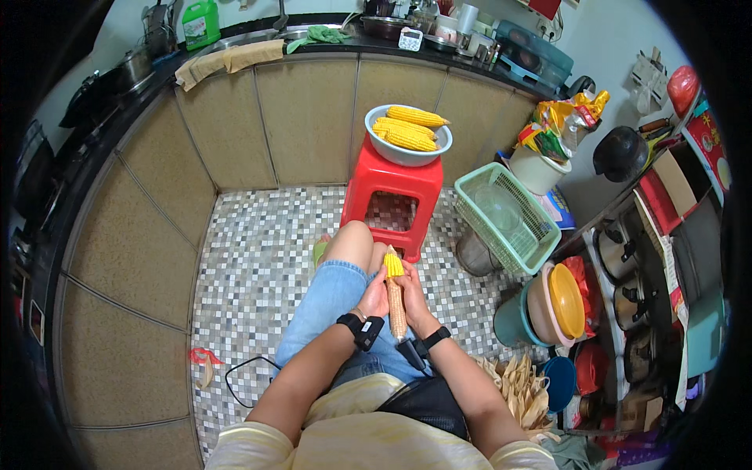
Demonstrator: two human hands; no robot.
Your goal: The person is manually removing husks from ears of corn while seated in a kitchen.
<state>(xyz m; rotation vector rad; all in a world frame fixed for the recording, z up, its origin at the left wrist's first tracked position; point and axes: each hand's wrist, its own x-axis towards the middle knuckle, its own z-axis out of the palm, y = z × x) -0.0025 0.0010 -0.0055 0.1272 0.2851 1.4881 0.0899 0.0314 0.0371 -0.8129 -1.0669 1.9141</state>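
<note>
Between both hands, above my lap, is an ear of corn (396, 299), held lengthwise. Yellow kernels remain on its far end, while the near part is bare cob. My left hand (375, 294) is closed around its left side near the kernels. On the other side, my right hand (413, 294) grips it with the thumb by the edge of the kernels. Beyond my knees stands a red plastic stool (393, 176), bearing a light blue bowl (405, 157) with several yellow ears of corn (408, 138). Both wrists wear black straps with small devices.
A green plastic basket (508, 217) rests tilted at the right, above a cylindrical container (477, 254). Nearby are stacked basins (543, 302), a rack of pots (617, 252) and dry corn husks (520, 388). A black cable (229, 382) loops on the tiled floor at the left; cabinets (305, 123) curve ahead.
</note>
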